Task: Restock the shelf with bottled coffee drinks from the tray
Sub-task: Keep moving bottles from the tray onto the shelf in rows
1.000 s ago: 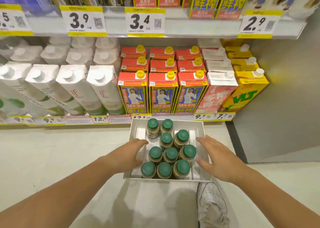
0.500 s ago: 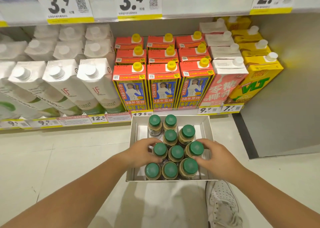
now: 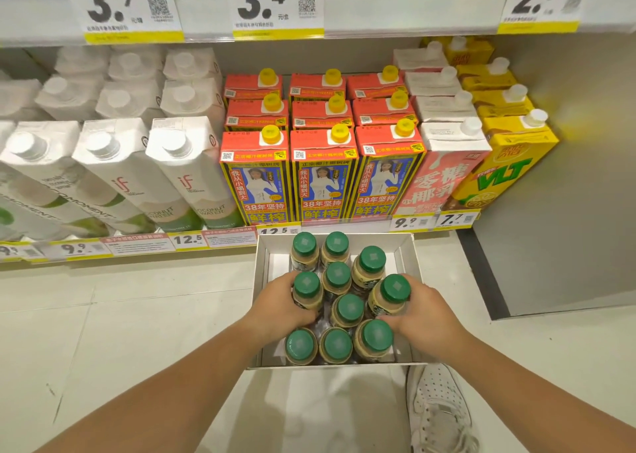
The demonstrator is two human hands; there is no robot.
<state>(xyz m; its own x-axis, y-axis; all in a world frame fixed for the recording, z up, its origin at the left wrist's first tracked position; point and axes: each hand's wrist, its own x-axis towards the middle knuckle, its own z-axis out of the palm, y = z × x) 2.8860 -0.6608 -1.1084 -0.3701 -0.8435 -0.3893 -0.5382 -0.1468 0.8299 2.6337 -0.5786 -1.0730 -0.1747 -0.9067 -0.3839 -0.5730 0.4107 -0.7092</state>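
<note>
Both hands grab bottles!
Left hand (image 3: 280,309) and right hand (image 3: 421,316) fingers clamp smooth, probably weighty bottle (image 3: 307,292) and bottle (image 3: 390,297) bodies below caps.

A pale tiled floor (image 3: 137,315) carries a shallow white cardboard tray (image 3: 407,256), set near the foot of the shelf front, and a white perforated sneaker (image 3: 437,408) just near-right of it. Beyond, the low white shelf (image 3: 220,242) bears tall white coconut-water cartons (image 3: 186,177) at left, red-topped blue-and-yellow juice cartons (image 3: 323,177) in the middle, then a pink-and-white carton (image 3: 444,173) and yellow cartons (image 3: 509,163) at right.
</note>
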